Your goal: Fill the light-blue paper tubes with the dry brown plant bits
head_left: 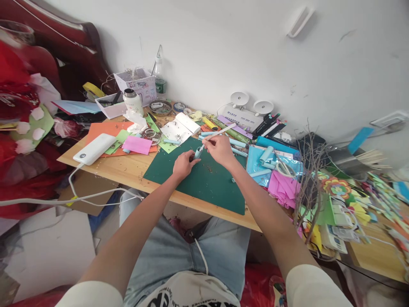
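My left hand (184, 165) is closed around a short light-blue paper tube (198, 152), held upright just above the dark green cutting mat (220, 194). A slim pale stick (220, 130) slants through the fingers of my right hand (218, 149), which pinches it near its lower end. That lower end is at the tube's open top; whether it goes inside is hard to see. More light-blue paper rolls (238, 143) lie behind my right hand. Small brown crumbs are scattered over the mat.
To the left are a white power bank (95, 149) with a cable, a pink paper (137, 145) and an open white bottle (133, 102). On the right, dry twigs (308, 183), scissors (285, 168) and pink crepe paper (283, 189) crowd the table. A white router-like box (241, 118) stands against the wall.
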A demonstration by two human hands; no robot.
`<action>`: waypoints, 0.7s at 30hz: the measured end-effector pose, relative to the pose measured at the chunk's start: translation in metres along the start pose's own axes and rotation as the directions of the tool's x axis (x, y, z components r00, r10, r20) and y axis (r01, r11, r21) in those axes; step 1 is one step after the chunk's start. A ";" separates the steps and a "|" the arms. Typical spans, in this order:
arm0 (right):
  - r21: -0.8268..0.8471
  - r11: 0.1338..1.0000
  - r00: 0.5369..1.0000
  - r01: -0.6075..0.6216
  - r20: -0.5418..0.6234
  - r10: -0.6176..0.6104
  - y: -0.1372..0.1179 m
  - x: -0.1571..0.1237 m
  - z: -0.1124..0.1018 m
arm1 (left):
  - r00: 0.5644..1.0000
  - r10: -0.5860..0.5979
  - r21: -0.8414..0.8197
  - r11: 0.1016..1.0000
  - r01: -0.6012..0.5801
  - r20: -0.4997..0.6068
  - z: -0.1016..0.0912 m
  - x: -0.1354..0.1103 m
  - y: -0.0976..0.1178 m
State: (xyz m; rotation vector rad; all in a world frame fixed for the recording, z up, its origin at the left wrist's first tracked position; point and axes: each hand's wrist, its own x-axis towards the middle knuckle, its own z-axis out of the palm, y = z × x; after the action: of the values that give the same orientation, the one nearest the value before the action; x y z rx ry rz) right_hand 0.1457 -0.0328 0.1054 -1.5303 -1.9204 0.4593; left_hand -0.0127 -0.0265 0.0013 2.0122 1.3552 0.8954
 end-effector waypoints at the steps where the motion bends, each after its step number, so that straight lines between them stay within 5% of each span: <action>1: -0.025 1.000 1.000 0.006 -0.006 -0.006 0.000 0.001 0.000 | 1.000 0.001 -0.001 1.000 -0.001 -0.001 0.000 0.000 -0.001; 11: -0.099 0.986 0.990 0.136 -0.021 -0.139 0.004 0.001 0.010 | 1.000 0.011 -0.008 1.000 -0.011 0.002 0.001 0.001 -0.001; 21: -0.015 1.000 1.000 0.016 -0.012 -0.016 0.000 0.000 0.007 | 1.000 0.002 -0.006 1.000 -0.002 0.001 0.002 0.000 -0.002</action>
State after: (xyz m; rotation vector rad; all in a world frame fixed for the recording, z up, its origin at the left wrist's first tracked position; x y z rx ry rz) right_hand 0.1408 -0.0324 0.1000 -1.5224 -1.9298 0.4288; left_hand -0.0118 -0.0256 -0.0016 2.0094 1.3493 0.8981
